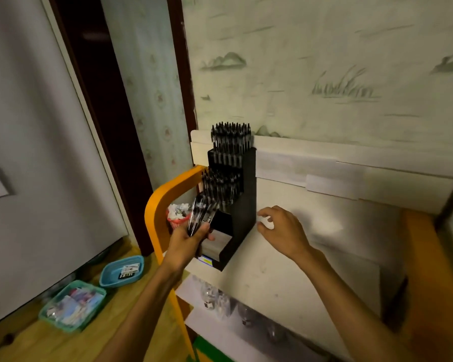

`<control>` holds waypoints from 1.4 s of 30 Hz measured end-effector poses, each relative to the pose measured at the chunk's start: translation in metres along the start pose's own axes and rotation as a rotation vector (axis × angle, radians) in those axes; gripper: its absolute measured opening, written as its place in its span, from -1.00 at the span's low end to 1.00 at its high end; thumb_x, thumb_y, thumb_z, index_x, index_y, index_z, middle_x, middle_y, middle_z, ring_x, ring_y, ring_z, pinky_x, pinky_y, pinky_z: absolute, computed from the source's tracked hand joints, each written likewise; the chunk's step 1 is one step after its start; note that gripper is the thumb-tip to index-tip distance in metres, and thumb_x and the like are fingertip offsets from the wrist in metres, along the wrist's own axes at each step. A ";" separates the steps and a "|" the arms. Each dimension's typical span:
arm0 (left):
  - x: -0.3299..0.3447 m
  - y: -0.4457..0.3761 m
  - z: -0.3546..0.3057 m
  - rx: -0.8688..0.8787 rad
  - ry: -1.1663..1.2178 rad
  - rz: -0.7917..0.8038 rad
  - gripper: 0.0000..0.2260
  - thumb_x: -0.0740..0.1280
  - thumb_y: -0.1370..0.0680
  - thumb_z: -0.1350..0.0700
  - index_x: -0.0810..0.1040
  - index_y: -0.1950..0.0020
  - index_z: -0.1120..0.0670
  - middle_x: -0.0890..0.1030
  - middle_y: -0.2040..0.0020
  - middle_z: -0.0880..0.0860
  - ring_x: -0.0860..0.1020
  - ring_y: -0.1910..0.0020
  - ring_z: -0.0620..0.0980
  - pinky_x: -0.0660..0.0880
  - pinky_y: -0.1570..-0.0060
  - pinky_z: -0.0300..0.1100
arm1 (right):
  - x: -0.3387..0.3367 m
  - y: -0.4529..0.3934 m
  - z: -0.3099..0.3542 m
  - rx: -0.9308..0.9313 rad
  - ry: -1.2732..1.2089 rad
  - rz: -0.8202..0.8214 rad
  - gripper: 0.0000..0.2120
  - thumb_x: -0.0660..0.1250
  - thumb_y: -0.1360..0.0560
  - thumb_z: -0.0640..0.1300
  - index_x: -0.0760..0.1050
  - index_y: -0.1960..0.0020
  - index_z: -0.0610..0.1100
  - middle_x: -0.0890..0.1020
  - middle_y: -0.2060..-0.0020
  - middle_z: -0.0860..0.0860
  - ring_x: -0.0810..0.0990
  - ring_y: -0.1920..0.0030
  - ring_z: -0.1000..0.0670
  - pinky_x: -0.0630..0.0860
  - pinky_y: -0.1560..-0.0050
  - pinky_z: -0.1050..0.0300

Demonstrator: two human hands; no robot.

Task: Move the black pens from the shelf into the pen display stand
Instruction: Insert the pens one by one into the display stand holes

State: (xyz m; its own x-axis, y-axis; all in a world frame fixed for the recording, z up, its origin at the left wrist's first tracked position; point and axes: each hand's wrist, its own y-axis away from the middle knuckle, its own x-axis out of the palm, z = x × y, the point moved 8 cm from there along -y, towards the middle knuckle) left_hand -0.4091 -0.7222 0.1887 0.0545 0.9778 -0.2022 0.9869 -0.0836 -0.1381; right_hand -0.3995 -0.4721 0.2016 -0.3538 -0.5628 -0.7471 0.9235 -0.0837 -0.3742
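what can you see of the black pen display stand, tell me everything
The pen display stand is a black, stepped holder with matte side panels, standing upright on the white shelf top against its back panel. Its upper two tiers are packed with upright black pens; the lower front tiers look unfilled. The left hand holds a bundle of pens at its lower front. The right hand hovers beside it, apparently not touching.
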 end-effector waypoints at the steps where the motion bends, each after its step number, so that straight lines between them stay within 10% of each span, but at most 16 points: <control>1: -0.004 -0.009 0.001 0.002 0.004 0.012 -0.85 0.28 -0.64 0.05 0.57 -0.07 0.11 0.70 0.18 0.11 0.54 0.39 -0.06 0.47 0.44 -0.24 | 0.004 -0.007 0.001 0.012 0.005 -0.007 -0.71 0.36 -0.55 -0.01 0.56 -0.25 -0.01 0.62 -0.17 0.03 0.61 -0.10 0.00 0.51 -0.03 0.20; 11: -0.014 -0.087 0.029 0.006 0.030 0.125 -0.78 0.33 -0.60 -0.01 0.57 -0.07 0.14 0.65 0.29 0.17 0.53 0.42 0.05 0.51 0.29 0.02 | 0.043 -0.059 0.012 0.106 0.049 -0.073 -0.69 0.37 -0.54 -0.01 0.55 -0.27 0.00 0.62 -0.16 0.02 0.60 -0.10 -0.01 0.46 -0.02 0.24; 17: -0.017 -0.130 0.045 -0.002 0.119 0.196 -0.79 0.35 -0.59 0.00 0.58 -0.16 0.07 0.73 0.13 0.03 0.59 0.38 -0.21 0.48 0.42 -0.34 | 0.058 -0.081 0.035 0.099 -0.010 -0.133 -0.75 0.36 -0.54 -0.08 0.59 -0.21 -0.04 0.64 -0.08 0.02 0.59 -0.06 0.02 0.50 -0.08 0.17; 27: -0.013 -0.173 0.053 0.108 0.190 0.394 -0.79 0.41 -0.56 0.05 0.60 -0.15 0.10 0.71 0.18 0.05 0.54 0.41 -0.12 0.46 0.41 -0.22 | 0.085 -0.101 0.060 0.221 -0.110 -0.231 -0.74 0.31 -0.59 0.05 0.67 0.06 -0.10 0.68 0.20 0.06 0.61 0.20 0.16 0.53 0.13 0.25; 37: -0.008 -0.191 0.048 0.232 0.110 0.423 -0.71 0.32 -0.60 -0.04 0.53 -0.26 0.07 0.66 -0.02 0.04 0.63 0.12 -0.05 0.57 0.24 -0.29 | 0.080 -0.098 0.058 0.443 -0.542 -0.470 -0.83 0.33 -0.59 -0.12 0.66 0.07 -0.17 0.73 0.24 -0.05 0.72 0.20 -0.03 0.67 0.03 0.00; 42: -0.025 -0.206 0.054 0.225 0.173 0.404 -0.76 0.30 -0.63 0.02 0.52 -0.29 -0.01 0.63 -0.09 -0.09 0.58 -0.06 -0.23 0.50 -0.02 -0.38 | 0.044 -0.102 0.068 0.351 -0.206 -0.622 -0.84 0.30 -0.61 -0.09 0.59 0.09 -0.11 0.70 0.27 0.03 0.70 0.23 0.05 0.66 0.03 -0.02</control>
State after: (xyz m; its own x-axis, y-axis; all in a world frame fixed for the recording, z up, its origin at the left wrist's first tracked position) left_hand -0.6215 -0.7401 0.1697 0.4689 0.8749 -0.1214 0.8257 -0.4830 -0.2914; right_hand -0.4995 -0.5440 0.2441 -0.8239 -0.4656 -0.3230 0.5667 -0.6760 -0.4711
